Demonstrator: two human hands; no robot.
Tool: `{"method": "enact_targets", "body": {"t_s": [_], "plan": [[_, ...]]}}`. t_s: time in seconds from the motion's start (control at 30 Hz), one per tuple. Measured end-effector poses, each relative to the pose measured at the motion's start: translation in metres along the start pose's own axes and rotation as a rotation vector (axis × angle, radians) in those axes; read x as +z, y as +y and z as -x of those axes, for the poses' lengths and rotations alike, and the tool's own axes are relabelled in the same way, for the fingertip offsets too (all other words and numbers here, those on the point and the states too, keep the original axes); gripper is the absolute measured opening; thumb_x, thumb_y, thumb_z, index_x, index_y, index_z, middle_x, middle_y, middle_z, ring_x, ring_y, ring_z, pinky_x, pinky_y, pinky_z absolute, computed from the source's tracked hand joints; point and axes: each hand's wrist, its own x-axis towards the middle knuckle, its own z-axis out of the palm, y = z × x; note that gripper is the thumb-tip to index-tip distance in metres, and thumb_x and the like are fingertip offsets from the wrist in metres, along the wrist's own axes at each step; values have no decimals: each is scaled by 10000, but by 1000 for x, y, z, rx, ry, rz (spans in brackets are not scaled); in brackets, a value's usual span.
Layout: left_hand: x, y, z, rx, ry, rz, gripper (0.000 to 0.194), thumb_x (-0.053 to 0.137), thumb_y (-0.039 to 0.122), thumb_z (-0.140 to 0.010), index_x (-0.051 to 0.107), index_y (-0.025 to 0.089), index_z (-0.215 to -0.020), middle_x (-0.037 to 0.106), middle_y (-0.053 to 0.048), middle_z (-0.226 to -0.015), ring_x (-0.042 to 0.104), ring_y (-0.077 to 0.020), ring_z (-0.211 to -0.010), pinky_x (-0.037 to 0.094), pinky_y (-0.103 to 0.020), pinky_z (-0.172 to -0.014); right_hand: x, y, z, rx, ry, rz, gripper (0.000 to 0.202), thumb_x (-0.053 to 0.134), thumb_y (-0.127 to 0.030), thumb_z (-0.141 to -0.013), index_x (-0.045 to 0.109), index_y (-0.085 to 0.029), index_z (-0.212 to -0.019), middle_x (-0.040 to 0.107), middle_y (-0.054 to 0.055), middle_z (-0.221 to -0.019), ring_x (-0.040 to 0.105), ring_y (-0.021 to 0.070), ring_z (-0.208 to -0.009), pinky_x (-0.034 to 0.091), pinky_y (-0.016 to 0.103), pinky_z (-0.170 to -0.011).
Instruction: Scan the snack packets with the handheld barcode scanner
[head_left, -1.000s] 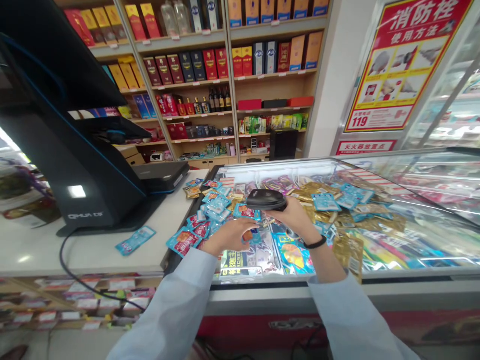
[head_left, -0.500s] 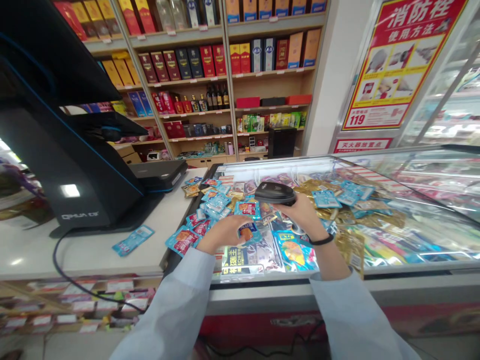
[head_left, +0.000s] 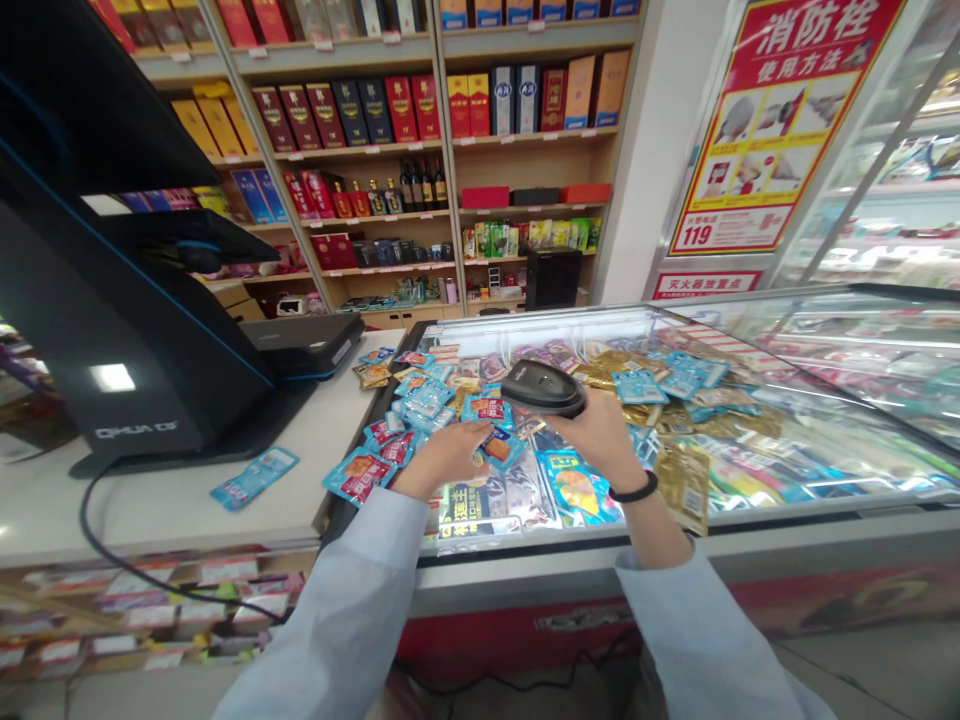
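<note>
My right hand [head_left: 598, 437] is wrapped round the handle of a black barcode scanner [head_left: 544, 386], its head pointing left above the heap of packets. Just below and left of the scanner, my left hand [head_left: 444, 458] pinches the left edge of a blue snack packet [head_left: 502, 449] with an orange picture. Another blue snack packet with a red label [head_left: 487, 410] lies behind those fingers. More blue and red packets [head_left: 424, 395] are heaped to the left on the glass top of the freezer [head_left: 517, 535].
Gold and blue packets [head_left: 682, 470] are piled on the glass to the right. On the left counter stands a black checkout machine [head_left: 172, 380], with a single blue packet [head_left: 255, 478] and a trailing cable near it. Shelves of boxes and bottles [head_left: 375, 110] line the back.
The view has shifted slightly, moving the scene left. My left hand has turned a little over the packet's edge, and the scanner stays in my right hand above the packets.
</note>
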Motion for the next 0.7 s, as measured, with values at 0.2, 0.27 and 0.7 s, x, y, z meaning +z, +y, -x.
{"method": "enact_targets", "body": {"t_s": [0.2, 0.27, 0.7], "plan": [[8, 16, -12, 17, 121, -152, 440, 570, 385, -820, 592, 111, -1162, 654, -182, -1139, 625, -309, -1037, 472, -403, -878, 15, -1, 1, -89, 0, 336, 286, 633, -335, -710, 694, -183, -944, 724, 95, -751, 673, 259, -693, 394, 282, -574], [14, 24, -20, -1, 142, -191, 334, 520, 305, -858, 612, 79, -1086, 678, -196, -1010, 652, -301, -942, 485, -387, -806, 17, 3, -4, -134, -27, 304, 293, 638, -351, -704, 693, -187, -940, 726, 88, -749, 674, 255, -700, 390, 277, -575], [16, -8, -29, -482, 550, 1421, 256, 534, 395, -863, 621, 160, -809, 630, -29, -670, 694, -234, -725, 554, -366, -693, 16, 18, 6, -301, 131, 159, 143, 604, -301, -676, 662, -191, -746, 697, 56, -650, 641, 199, -605, 394, 254, -542]]}}
